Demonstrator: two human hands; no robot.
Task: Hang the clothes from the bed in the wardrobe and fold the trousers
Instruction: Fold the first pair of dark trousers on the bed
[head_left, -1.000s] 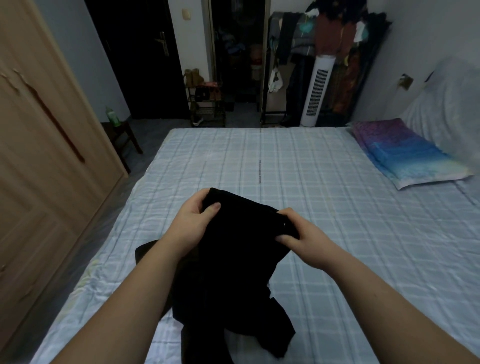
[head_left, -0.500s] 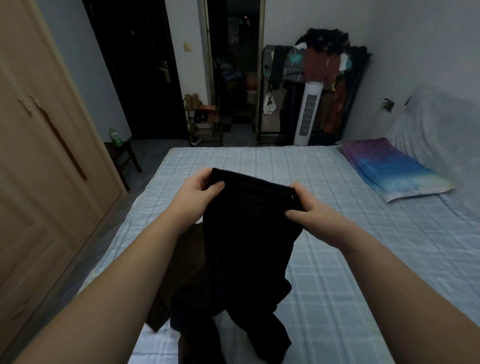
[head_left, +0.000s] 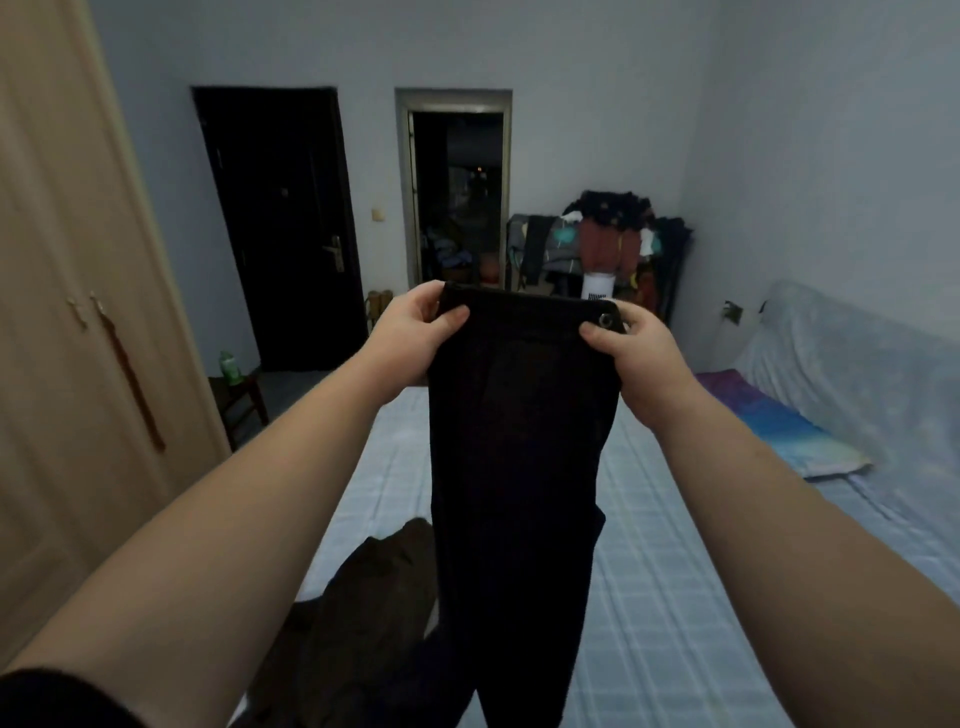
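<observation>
1. Left hand (head_left: 410, 332) and right hand (head_left: 631, 345) each pinching a corner of the waistband.
2. Black trousers (head_left: 519, 467) hanging full length above the bed (head_left: 675, 597).
3. Folding step, seemingly: next, probably laying them flat and doubling them over.

The black trousers (head_left: 519, 467) run off the bottom edge (leg ends unseen) and hide part of the bed (head_left: 675, 597).

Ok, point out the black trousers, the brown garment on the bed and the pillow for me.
black trousers (head_left: 519, 441): head view, on the hanging leg fabric below the waistband.
brown garment (head_left: 379, 587): head view, on its crumpled middle, left of the trousers.
pillow (head_left: 789, 431): head view, on its blue top face.
</observation>
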